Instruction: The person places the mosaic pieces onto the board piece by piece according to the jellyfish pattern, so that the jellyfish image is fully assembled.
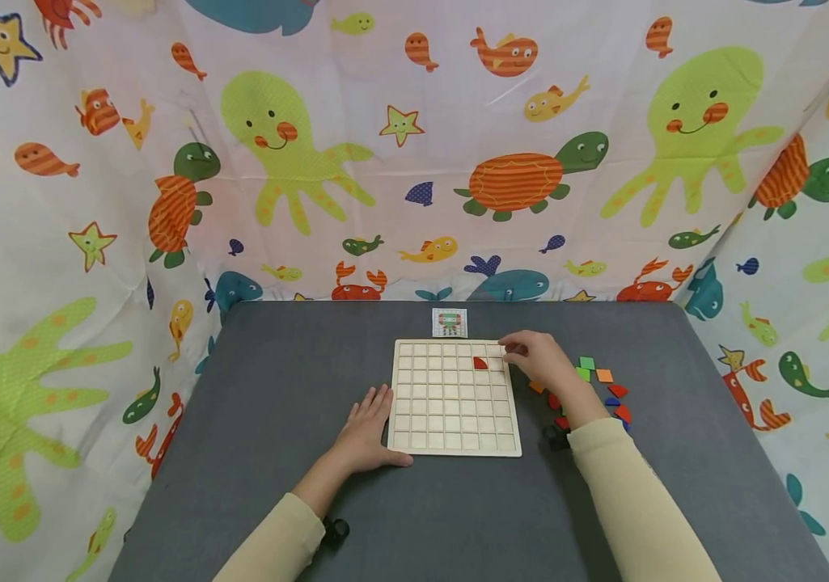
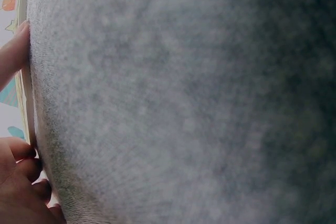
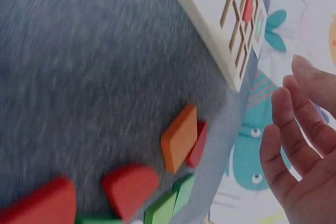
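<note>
A pale wooden grid board point(image 1: 454, 451) lies on the grey table, its square cells mostly bare. One red quarter-round piece point(image 1: 480, 364) sits in a cell near the top right. My left hand point(image 1: 366, 432) rests against the board's left side, fingers stretched along the edge and thumb by the lower corner; in the left wrist view its thumb point(image 2: 18, 51) touches the rim. Over the upper right corner hovers my right hand point(image 1: 541, 360). Its fingers point(image 3: 283, 111) are loosely bent, with nothing between them in the right wrist view.
Right of the board lie scattered loose pieces: green squares point(image 1: 586, 363), orange squares point(image 1: 604, 376), red ones point(image 1: 618, 390) and blue ones point(image 1: 612, 402), partly hidden by the right forearm. A small pattern card point(image 1: 450, 322) lies behind the board. A sea-animal curtain point(image 1: 399, 226) hangs around the table.
</note>
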### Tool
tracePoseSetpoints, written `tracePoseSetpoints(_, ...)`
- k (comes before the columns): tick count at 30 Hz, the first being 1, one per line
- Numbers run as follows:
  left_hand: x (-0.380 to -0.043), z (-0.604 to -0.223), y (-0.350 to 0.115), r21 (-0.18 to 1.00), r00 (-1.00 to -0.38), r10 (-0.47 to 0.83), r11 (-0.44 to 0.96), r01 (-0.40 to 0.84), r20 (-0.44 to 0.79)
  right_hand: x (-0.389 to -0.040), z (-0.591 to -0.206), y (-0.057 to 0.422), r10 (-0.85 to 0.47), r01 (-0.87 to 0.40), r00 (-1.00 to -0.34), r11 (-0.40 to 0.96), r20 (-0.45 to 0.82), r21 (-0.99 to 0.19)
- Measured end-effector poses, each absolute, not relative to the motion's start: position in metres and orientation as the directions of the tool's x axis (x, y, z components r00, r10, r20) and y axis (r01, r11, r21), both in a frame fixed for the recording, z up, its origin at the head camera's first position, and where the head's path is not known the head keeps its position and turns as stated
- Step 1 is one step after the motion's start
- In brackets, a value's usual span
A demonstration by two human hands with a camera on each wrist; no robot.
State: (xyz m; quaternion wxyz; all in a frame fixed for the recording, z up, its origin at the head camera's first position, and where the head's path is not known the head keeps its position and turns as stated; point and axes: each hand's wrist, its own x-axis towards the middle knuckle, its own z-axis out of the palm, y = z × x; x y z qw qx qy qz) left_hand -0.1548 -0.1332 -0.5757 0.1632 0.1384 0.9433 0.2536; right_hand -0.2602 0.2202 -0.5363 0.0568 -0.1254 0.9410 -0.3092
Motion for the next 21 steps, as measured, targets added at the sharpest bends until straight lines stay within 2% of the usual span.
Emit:
tracePoseSetpoints(16, -0.153, -0.573, -0.131, 0.534, -0.908, 0.341, 0.829, 0.168, -0.243, -0.246, -0.531, 0.272, -0.189, -0.134, -0.982, 0.781, -0.026, -0.61)
tracePoseSetpoints(21, -0.153, -0.574, -0.131, 0.528, -0.908, 0.341, 0.832, 0.171, -0.242, -0.244, -0.536, 0.283, -0.186, -0.152, -0.982, 0.783, 0.005, -0.603)
